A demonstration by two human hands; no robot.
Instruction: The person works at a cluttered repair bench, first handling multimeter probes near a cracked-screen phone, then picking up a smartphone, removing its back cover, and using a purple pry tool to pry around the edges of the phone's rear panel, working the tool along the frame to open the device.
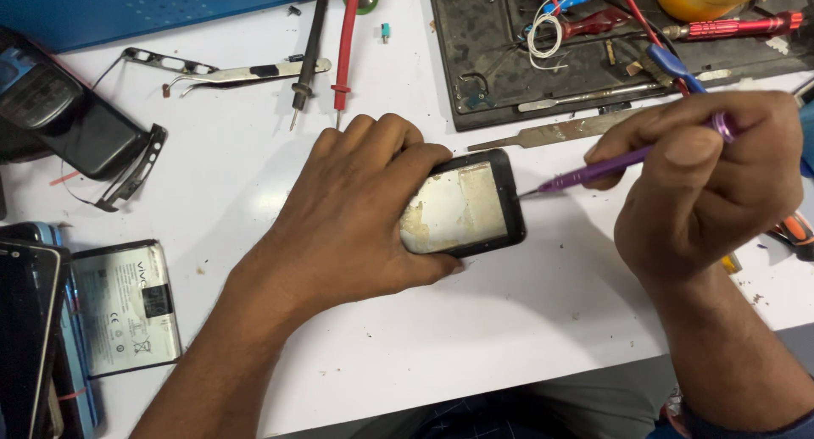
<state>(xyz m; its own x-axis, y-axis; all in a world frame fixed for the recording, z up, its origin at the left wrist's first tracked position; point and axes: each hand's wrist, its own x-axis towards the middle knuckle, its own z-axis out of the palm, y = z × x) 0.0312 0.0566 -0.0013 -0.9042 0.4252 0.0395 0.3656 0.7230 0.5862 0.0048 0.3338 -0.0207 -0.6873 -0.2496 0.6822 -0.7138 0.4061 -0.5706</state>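
Head view of a white table (254,193). Near the centre, the left hand (356,210) is closed around a black phone frame (465,205), pressing it to the table, thumb along its lower edge and fingers over its top. At 3 o'clock of the frame, the right hand (708,185) pinches a purple screwdriver (593,173), whose tip touches the frame's right edge. A flat metal pry tool (551,134) lies at 1 o'clock, just beside a dark work mat (483,58). Tweezers (246,73) and red and black probes (331,45) lie at 11 o'clock; a battery (125,308) rests at 8 o'clock.
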